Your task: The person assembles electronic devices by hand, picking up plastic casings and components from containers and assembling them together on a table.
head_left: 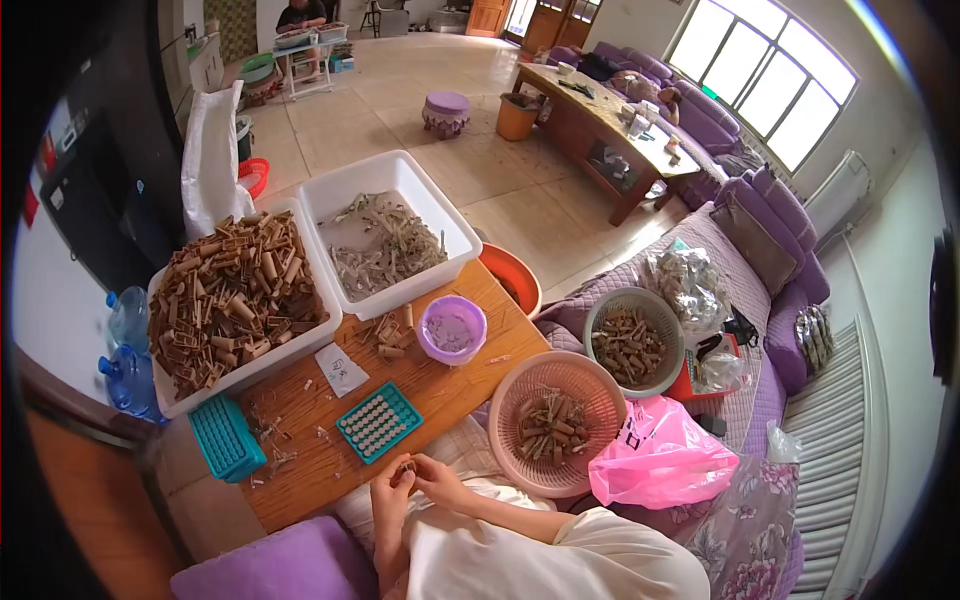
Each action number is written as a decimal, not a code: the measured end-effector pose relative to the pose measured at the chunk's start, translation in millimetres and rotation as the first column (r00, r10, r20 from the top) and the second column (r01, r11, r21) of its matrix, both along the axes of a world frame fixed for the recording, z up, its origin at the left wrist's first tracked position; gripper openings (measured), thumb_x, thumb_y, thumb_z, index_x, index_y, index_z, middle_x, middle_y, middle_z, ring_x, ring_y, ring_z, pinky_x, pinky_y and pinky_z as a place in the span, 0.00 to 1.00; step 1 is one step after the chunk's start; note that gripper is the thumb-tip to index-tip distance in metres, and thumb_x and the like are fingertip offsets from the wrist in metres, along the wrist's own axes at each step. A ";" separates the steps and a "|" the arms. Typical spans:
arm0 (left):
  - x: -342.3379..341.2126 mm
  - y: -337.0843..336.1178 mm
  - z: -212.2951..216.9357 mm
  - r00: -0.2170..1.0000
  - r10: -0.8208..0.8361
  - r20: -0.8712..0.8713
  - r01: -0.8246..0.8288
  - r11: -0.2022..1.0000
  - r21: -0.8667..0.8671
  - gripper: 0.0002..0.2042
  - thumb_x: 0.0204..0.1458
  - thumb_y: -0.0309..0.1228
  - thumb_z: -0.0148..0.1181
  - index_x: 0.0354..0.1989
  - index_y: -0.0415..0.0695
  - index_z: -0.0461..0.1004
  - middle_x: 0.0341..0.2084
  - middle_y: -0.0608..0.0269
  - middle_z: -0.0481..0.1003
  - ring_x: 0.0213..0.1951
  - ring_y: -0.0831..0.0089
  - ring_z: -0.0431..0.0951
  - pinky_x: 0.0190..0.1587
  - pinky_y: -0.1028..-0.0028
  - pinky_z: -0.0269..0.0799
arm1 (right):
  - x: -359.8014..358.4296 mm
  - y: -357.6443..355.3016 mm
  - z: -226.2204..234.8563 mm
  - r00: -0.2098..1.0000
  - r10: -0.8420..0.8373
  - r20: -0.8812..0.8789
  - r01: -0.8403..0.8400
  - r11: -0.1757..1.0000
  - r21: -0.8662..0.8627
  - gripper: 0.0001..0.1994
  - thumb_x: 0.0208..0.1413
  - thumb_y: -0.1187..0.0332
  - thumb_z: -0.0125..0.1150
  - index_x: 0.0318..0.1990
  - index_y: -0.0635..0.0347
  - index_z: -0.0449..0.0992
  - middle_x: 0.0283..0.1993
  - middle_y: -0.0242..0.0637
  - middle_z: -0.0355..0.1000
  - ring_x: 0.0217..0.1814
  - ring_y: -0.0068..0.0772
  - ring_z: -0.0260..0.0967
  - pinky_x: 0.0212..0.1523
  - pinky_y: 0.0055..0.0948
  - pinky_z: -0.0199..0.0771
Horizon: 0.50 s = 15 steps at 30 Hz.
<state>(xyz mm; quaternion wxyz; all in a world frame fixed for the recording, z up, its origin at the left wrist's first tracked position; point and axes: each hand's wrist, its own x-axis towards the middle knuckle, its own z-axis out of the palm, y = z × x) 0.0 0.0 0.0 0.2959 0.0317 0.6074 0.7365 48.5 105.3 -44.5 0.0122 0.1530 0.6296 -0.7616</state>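
My left hand (390, 490) and my right hand (437, 478) meet just below the wooden table's (310, 470) near edge, both pinching one small brown tube piece (408, 468) between the fingertips. Just above them lies a teal tray (378, 420) with rows of white-tipped holes. A pink round basket (600, 385) holding brown tube pieces sits to the right of my hands. A small purple bowl (452, 328) stands farther up the table.
A white tub (160, 385) heaped with brown tubes and a second white tub (440, 215) with grey scraps fill the table's far side. A teal block (226, 438) lies at left. A grey basket (632, 345), pink bag (658, 455) and purple sofa (770, 230) are at right.
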 end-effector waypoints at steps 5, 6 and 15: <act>4.8 -13.2 -16.5 0.997 -0.008 0.078 0.010 0.999 -0.033 0.13 0.46 0.20 0.51 0.42 0.34 0.67 0.31 0.63 0.71 0.31 0.78 0.71 0.32 0.82 0.70 | 8.6 -11.4 -1.3 0.999 0.045 0.027 -0.045 0.999 0.003 0.12 0.50 0.75 0.48 0.44 0.65 0.62 0.36 0.34 0.66 0.38 0.21 0.65 0.38 0.20 0.66; 3.3 -13.1 -12.4 0.984 0.000 0.176 0.000 1.000 0.002 0.14 0.46 0.20 0.50 0.43 0.34 0.66 0.31 0.62 0.71 0.31 0.78 0.71 0.32 0.82 0.70 | 8.1 -10.5 1.6 0.998 0.051 0.024 -0.051 0.999 0.002 0.12 0.50 0.75 0.48 0.44 0.65 0.62 0.36 0.34 0.66 0.38 0.21 0.65 0.38 0.20 0.66; -9.4 -16.3 -12.1 0.962 -0.002 0.274 -0.021 0.996 0.083 0.14 0.48 0.20 0.46 0.46 0.36 0.63 0.31 0.60 0.70 0.32 0.74 0.73 0.33 0.76 0.74 | 6.8 -11.3 16.8 0.998 0.013 0.059 -0.007 0.995 -0.096 0.16 0.52 0.72 0.48 0.48 0.67 0.60 0.44 0.35 0.64 0.45 0.20 0.61 0.45 0.19 0.63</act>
